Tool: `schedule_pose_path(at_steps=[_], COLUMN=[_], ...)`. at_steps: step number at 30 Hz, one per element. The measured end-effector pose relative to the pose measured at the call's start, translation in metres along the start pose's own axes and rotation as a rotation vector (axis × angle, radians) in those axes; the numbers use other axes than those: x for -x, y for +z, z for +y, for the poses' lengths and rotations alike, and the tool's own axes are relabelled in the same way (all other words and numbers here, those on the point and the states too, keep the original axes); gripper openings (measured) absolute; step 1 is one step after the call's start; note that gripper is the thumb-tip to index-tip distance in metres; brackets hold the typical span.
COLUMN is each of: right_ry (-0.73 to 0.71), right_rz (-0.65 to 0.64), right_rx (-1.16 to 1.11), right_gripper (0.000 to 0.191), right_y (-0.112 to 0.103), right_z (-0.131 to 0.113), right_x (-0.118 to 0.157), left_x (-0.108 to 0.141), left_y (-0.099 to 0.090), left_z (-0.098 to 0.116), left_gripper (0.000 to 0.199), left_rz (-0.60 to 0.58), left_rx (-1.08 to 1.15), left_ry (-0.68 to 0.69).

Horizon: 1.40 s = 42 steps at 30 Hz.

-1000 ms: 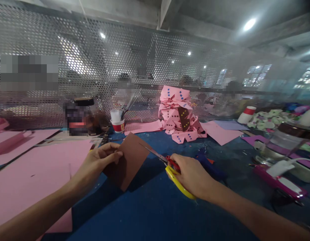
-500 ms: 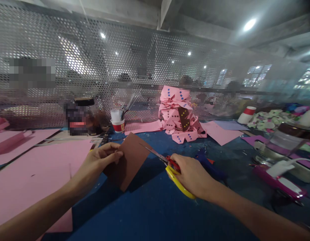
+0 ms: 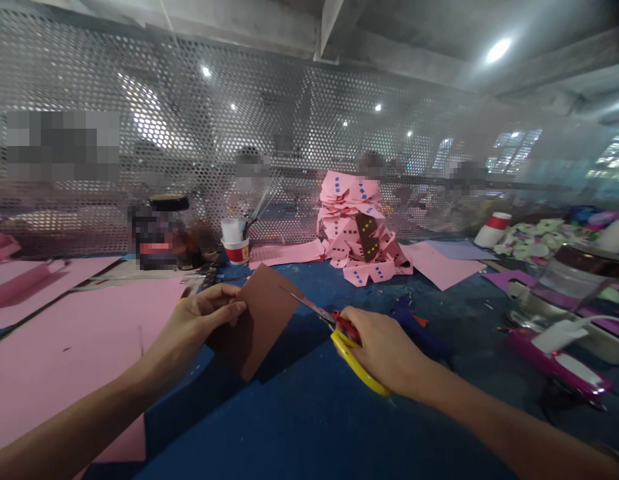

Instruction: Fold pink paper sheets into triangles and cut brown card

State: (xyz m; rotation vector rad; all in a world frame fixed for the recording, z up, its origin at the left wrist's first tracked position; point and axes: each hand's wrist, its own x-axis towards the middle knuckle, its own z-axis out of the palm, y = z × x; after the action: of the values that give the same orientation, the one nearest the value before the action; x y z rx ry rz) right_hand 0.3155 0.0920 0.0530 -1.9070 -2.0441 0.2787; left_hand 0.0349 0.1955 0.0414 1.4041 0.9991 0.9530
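My left hand (image 3: 212,313) pinches a folded brown sheet of paper (image 3: 269,320) by its left edge, thumb in front. The sheet is tilted and held over the blue tabletop (image 3: 289,427). My right hand (image 3: 382,347) grips scissors (image 3: 357,367) with one red and one yellow handle. Their blades point up and left, lying across the upper right edge of the brown paper. Whether the blades have cut into it I cannot tell. Part of the paper behind my left fingers is hidden.
Pink sheets (image 3: 79,353) cover the left side. At the back stands a pile of dotted pink paper pieces (image 3: 349,233), beside a paper cup (image 3: 236,250) with tools. To the right are a blue glue gun (image 3: 419,327), a magenta device (image 3: 559,367) and a clear jar (image 3: 569,280).
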Motion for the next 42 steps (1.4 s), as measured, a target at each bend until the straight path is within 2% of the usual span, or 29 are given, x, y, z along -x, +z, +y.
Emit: schedule_pose_path(at_steps=[18,27,42], right_ry=[0.0,0.007,0.008], right_rz=[-0.009,-0.019,-0.019], right_rx=[0.012,0.032,0.022], right_gripper=[0.024,0.023,0.019], right_y=[0.0014,0.0014,0.0021], right_z=[0.0001,-0.0003,0.0005], right_x=[0.0006,0.0003,0.0009], left_x=[0.0013,-0.0022,-0.0014], left_y=[0.0017,0.0007,0.0002], left_z=[0.0014,-0.0016,-0.0013], left_gripper=[0.02,0.03,0.029], left_rz=[0.002,0.01,0.004], left_rx=[0.016,-0.001,0.004], left_ry=[-0.006,0.012,-0.004])
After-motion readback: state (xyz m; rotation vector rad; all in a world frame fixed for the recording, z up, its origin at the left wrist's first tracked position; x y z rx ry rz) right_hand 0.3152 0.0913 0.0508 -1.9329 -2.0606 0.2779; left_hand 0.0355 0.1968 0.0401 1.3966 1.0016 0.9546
